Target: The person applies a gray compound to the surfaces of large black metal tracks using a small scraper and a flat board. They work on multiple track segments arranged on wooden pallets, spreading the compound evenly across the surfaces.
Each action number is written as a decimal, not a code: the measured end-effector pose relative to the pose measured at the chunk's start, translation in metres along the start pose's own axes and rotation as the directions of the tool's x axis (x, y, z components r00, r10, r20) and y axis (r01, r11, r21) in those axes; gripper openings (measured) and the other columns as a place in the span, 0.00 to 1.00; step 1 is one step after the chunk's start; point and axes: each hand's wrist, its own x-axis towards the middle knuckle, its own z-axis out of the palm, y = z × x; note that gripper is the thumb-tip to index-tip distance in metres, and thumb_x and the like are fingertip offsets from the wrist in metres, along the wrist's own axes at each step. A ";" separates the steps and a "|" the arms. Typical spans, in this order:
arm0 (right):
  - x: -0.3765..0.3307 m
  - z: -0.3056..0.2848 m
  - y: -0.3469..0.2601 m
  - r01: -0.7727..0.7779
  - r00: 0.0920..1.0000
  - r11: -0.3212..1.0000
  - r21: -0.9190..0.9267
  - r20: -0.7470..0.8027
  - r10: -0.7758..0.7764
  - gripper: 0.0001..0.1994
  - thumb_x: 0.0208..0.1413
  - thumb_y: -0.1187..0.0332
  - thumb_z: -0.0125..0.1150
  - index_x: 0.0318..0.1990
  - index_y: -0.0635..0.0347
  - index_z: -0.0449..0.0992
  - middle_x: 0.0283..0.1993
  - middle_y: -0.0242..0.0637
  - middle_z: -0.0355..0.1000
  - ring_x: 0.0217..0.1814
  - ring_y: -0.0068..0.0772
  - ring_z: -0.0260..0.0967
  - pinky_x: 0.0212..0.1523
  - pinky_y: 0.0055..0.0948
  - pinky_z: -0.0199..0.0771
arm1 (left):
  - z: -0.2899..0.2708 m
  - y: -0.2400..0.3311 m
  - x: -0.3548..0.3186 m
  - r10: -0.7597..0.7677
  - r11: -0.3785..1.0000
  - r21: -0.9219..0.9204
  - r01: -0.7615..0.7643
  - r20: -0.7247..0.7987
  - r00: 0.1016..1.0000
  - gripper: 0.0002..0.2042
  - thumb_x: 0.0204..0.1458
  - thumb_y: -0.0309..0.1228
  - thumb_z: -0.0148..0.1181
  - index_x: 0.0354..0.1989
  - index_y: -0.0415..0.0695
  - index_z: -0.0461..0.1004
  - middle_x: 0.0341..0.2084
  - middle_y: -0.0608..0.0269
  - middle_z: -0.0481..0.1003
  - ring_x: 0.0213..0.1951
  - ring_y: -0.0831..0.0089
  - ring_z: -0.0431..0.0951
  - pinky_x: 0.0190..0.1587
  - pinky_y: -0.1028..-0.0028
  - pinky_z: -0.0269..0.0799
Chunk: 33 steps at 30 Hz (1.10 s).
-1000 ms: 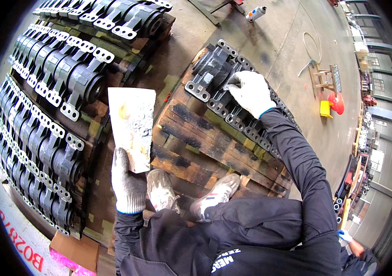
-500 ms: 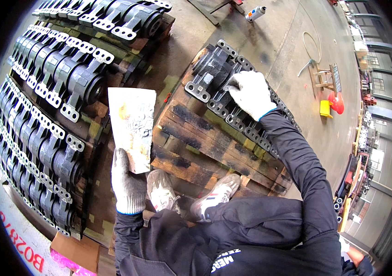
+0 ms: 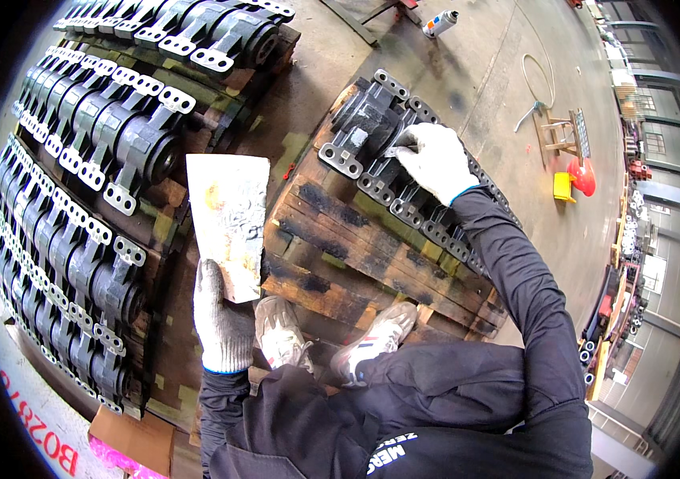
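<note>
Left hand (image 3: pixel 223 319) gripping stained paint-smeared board (image 3: pixel 231 223), fingers closed around lower end. Right hand (image 3: pixel 433 161) pressing small tool against black casting (image 3: pixel 360 136) at pallet (image 3: pixel 356 247) far corner, fingers curled.

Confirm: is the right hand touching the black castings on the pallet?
Touching. The head view shows the gloved right hand pressed flat on the black castings, with no gap under its fingers.

factory floor | stacked black castings (image 3: pixel 108 160) | wooden pallet (image 3: pixel 356 239) | concrete floor (image 3: pixel 476 72)
</note>
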 end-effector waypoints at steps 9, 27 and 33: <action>-0.001 -0.003 -0.003 -0.054 0.998 0.995 0.084 -0.007 0.055 0.09 0.49 0.64 0.67 0.34 0.59 0.82 0.34 0.47 0.79 0.38 0.49 0.77 0.43 0.41 0.76 | 0.003 0.002 0.000 0.009 1.000 -0.007 -0.009 -0.005 1.000 0.26 0.69 0.43 0.47 0.69 0.40 0.61 0.62 0.56 0.71 0.60 0.63 0.74 0.63 0.59 0.70; -0.016 -0.016 -0.005 -0.044 0.999 0.993 0.110 0.000 0.044 0.10 0.55 0.64 0.65 0.39 0.60 0.80 0.38 0.45 0.78 0.42 0.49 0.75 0.46 0.42 0.73 | 0.003 0.005 -0.001 0.005 1.000 -0.023 -0.005 -0.003 1.000 0.26 0.69 0.43 0.47 0.69 0.41 0.61 0.63 0.57 0.71 0.61 0.63 0.74 0.64 0.59 0.69; -0.028 -0.011 -0.006 0.358 0.932 0.934 0.011 0.053 -0.358 0.11 0.54 0.65 0.63 0.43 0.57 0.77 0.48 0.38 0.75 0.46 0.44 0.72 0.47 0.40 0.71 | -0.004 0.003 0.002 0.004 1.000 0.000 -0.004 -0.001 1.000 0.26 0.69 0.43 0.47 0.70 0.41 0.60 0.63 0.56 0.70 0.60 0.62 0.74 0.63 0.58 0.69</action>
